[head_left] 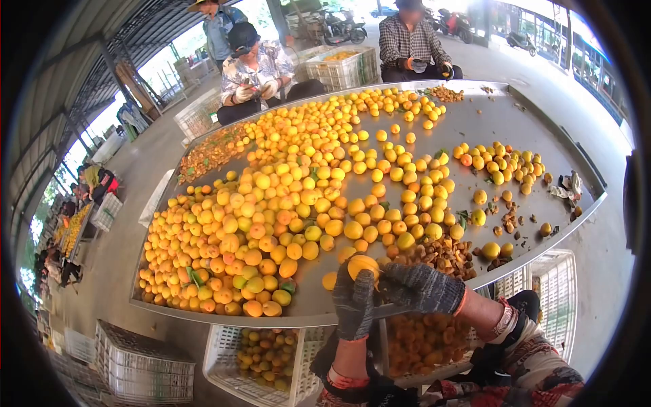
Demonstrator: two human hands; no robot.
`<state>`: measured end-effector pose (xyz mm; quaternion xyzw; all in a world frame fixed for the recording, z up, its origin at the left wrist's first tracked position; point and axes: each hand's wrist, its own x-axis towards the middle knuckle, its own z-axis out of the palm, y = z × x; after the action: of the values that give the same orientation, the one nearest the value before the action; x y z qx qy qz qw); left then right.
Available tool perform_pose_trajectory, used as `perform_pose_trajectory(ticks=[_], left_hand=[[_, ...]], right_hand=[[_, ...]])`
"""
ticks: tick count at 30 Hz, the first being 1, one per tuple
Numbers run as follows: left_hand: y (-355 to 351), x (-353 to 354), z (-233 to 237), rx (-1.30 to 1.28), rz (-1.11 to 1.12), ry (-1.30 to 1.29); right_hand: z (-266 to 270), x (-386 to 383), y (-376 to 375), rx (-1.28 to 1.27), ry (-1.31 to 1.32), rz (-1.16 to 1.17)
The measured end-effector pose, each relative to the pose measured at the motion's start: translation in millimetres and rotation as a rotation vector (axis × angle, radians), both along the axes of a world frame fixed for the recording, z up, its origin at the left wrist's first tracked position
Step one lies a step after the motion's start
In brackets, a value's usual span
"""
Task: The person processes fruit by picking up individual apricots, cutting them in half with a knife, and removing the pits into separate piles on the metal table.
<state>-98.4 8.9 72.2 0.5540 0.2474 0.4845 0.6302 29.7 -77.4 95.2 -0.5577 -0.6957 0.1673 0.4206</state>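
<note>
Over the near edge of the metal table [522, 125], my left hand [354, 306] in a grey knit glove grips a yellow-orange apricot [364, 266] between its fingers and thumb. My right hand [428, 287], gloved alike, comes in from the right with its fingers closed against the same apricot. Whatever those right fingers hold is hidden. A large heap of whole apricots [224, 244] spreads to the left. Close behind my right hand lies a pile of brown apricot pits [444, 256].
Below the edge stand a white crate of apricots [218, 356] and a crate of orange apricot pieces [424, 342]. Two co-workers [254, 71] [413, 51] sit across the table; another person [220, 30] stands behind. Stacked crates [142, 366] are at lower left.
</note>
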Motion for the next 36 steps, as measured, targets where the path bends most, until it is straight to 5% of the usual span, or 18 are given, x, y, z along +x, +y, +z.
perform_pose_trajectory(ticks=[7,11,15,22,25,31,35,36], left_hand=[[-5.1,9.5,-6.0,-0.296,-0.033,0.097],[-4.1,9.5,-2.0,-0.073,-0.122,0.007],[-10.9,12.0,0.7,-0.192,-0.134,-0.110],[-9.9,14.4,-5.2,-0.451,-0.081,-0.118],[-8.2,8.3,4.7,-0.326,-0.144,-0.171],[-5.1,5.1,4.8,-0.213,-0.173,-0.082],[-6.0,15.4,-16.1,-0.228,-0.045,-0.037],[-5.7,16.7,-16.1,-0.180,0.011,0.019]], right_hand=[[22.7,-12.3,-3.0,-0.366,-0.186,-0.142],[-37.6,3.8,-2.6,-0.096,0.300,-0.022],[11.1,3.3,-12.2,-0.149,0.101,-0.030],[-7.8,-3.0,1.5,0.144,-0.323,-0.195],[12.9,-1.5,-2.5,-0.157,-0.072,-0.120],[13.8,2.6,-2.2,-0.258,-0.277,-0.139],[5.5,-1.8,2.9,0.000,-0.397,-0.093],[7.8,-3.6,3.0,-0.007,-0.204,-0.066]])
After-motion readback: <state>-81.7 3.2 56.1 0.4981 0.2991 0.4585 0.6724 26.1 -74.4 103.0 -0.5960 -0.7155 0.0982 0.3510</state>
